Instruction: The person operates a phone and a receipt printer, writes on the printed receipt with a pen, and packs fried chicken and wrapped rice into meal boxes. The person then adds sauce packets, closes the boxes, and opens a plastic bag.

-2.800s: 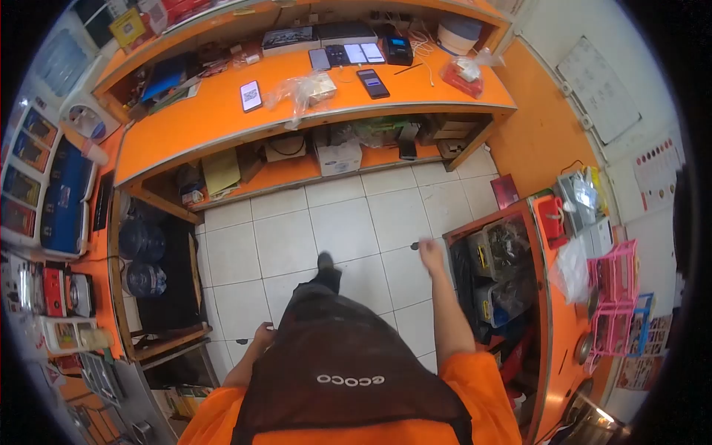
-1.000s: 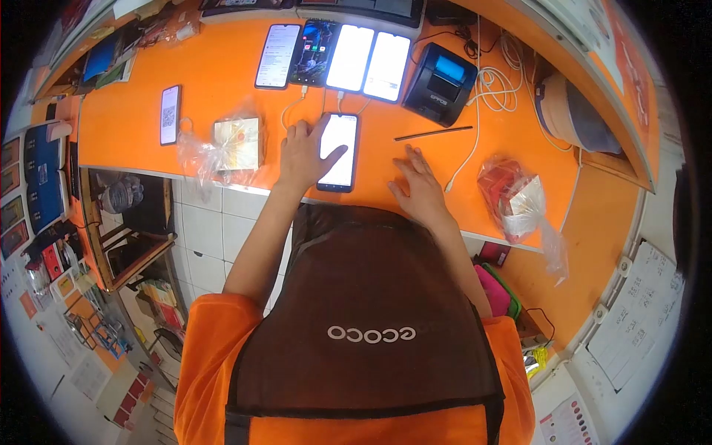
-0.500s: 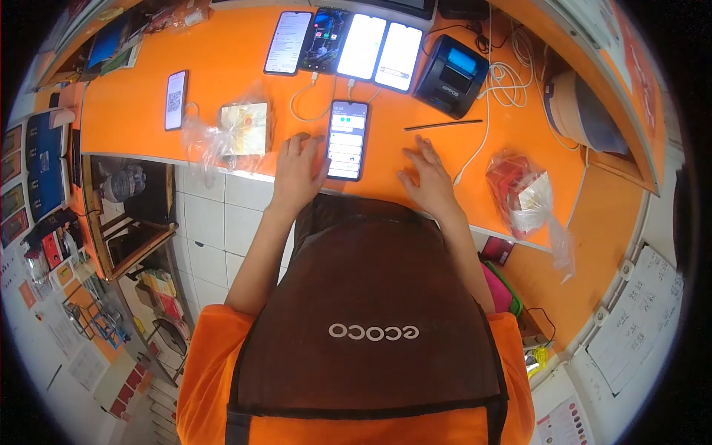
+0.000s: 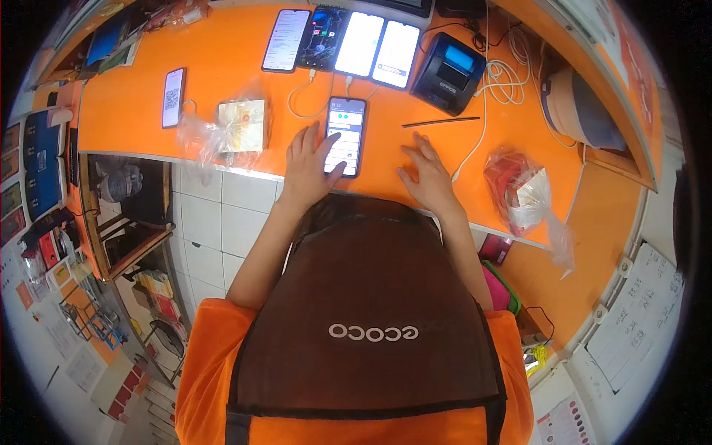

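A lit smartphone [image 4: 346, 122] lies on the orange counter straight in front of me. My left hand [image 4: 308, 169] is at its left side, with the thumb and a finger over the lower screen; whether they press it I cannot tell. The fingers are spread and hold nothing. To the right of the phone, my right hand [image 4: 428, 174] rests open on the counter, fingers apart. A thin dark stick [image 4: 441, 122], perhaps a pen, lies just beyond those fingertips.
Several more phones [image 4: 360, 44] stand in a row at the back, beside a black receipt printer [image 4: 447, 76]. A phone with a QR code [image 4: 173, 96] and a bagged box [image 4: 242, 124] are left. Right are a red bagged package [image 4: 513, 185] and white cables [image 4: 506, 81].
My left hand has shifted right, and its thumb and a finger now reach over the phone's lower screen. My right hand stays nearly where it was.
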`<state>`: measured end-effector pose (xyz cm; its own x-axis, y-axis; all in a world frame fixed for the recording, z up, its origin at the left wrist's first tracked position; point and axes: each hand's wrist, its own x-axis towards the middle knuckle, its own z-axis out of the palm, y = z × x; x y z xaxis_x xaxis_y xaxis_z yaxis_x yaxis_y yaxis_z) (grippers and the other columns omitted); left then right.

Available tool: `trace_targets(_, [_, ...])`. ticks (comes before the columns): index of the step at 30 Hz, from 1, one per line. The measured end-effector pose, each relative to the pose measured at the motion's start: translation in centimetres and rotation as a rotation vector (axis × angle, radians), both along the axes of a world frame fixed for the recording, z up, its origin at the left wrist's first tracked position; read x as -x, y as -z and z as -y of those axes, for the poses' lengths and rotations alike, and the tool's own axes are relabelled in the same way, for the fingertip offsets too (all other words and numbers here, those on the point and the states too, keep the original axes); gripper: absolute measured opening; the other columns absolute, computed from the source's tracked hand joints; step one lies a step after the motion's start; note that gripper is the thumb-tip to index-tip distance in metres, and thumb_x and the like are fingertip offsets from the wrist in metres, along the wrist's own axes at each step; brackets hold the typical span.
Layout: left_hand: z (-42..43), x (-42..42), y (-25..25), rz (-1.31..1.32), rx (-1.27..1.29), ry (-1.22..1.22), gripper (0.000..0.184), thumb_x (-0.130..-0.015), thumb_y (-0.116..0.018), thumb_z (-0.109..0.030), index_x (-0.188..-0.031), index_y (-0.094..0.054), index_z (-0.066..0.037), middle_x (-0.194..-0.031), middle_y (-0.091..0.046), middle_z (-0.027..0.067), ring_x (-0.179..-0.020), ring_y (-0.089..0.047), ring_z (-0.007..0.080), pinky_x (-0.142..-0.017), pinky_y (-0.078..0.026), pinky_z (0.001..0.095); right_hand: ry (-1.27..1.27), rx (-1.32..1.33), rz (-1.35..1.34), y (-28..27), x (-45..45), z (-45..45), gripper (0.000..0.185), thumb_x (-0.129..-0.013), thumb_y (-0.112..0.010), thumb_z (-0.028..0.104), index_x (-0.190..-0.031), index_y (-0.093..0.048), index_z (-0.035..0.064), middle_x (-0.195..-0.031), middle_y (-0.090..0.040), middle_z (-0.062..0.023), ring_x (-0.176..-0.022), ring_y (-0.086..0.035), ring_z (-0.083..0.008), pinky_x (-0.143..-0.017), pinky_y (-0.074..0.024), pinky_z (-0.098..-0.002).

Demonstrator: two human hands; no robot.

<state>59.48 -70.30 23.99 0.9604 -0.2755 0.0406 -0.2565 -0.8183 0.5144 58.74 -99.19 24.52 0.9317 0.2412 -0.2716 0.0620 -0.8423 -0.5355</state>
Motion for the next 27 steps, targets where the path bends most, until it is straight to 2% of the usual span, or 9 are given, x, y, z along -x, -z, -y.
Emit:
trace_targets(12, [0.3, 0.5, 0.7, -0.012, -0.038, 0.037, 0.063, -0.084, -0.079, -0.030, -0.141, -0.057, -0.017, -0.151, -0.042, 0.0258, -0.139, -0.038, 0.0451, -0.112, -0.033, 0.0564, -0.014, 0.023, -0.029, -0.2, -0.2, 0.1, 0.050, -0.094, -0.069, 0.032, -0.137, -0.061, 0.0083, -0.165, -0.033, -0.0173, -0.153, -0.030, -0.0350, -0.119, -0.0369, -0.0457])
trace_targets(18, [0.1, 0.2, -1.1, -0.038, 0.039, -0.025, 0.063, -0.083, -0.079, -0.026, -0.140, -0.057, -0.013, -0.150, -0.043, 0.0245, -0.139, -0.038, 0.0447, -0.112, -0.033, 0.0557, -0.014, 0.013, -0.043, -0.5, -0.2, 0.2, 0.051, -0.094, -0.069, 0.032, -0.138, -0.061, 0.0084, -0.165, -0.033, -0.0173, -0.153, -0.030, -0.0348, -0.119, -0.0365, -0.0455])
trace_targets(21, [-0.9, 0.0, -1.6, -0.018, 0.123, -0.037, 0.057, -0.086, -0.075, -0.015, -0.139, -0.056, -0.009, -0.146, -0.047, 0.0249, -0.134, -0.045, 0.0430, -0.111, -0.037, 0.0528, -0.020, 0.009, -0.035, -0.2, -0.2, 0.3, 0.051, -0.094, -0.069, 0.032, -0.138, -0.061, 0.0084, -0.165, -0.033, -0.0171, -0.153, -0.029, -0.0347, -0.119, -0.0363, -0.0455])
trace_targets(24, [-1.9, -0.5, -1.5, -0.039, 0.222, -0.082, 0.053, -0.088, -0.067, 0.001, -0.139, -0.055, -0.006, -0.141, -0.052, 0.0246, -0.123, -0.058, 0.0382, -0.104, -0.047, 0.0449, -0.020, 0.015, -0.041, -0.1, -0.3, 0.3, 0.050, -0.094, -0.069, 0.032, -0.137, -0.061, 0.0084, -0.165, -0.033, -0.0172, -0.154, -0.029, -0.0345, -0.119, -0.0365, -0.0455])
trace_targets(27, [-2.1, -0.5, -2.3, -0.181, 0.422, -0.190, 0.053, -0.088, -0.059, 0.012, -0.139, -0.055, -0.004, -0.137, -0.055, 0.0241, -0.111, -0.066, 0.0343, -0.095, -0.054, 0.0370, -0.009, 0.021, -0.060, -0.4, -0.4, 0.2, 0.049, -0.094, -0.069, 0.032, -0.136, -0.062, 0.0080, -0.165, -0.033, -0.0175, -0.154, -0.028, -0.0344, -0.119, -0.0372, -0.0456])
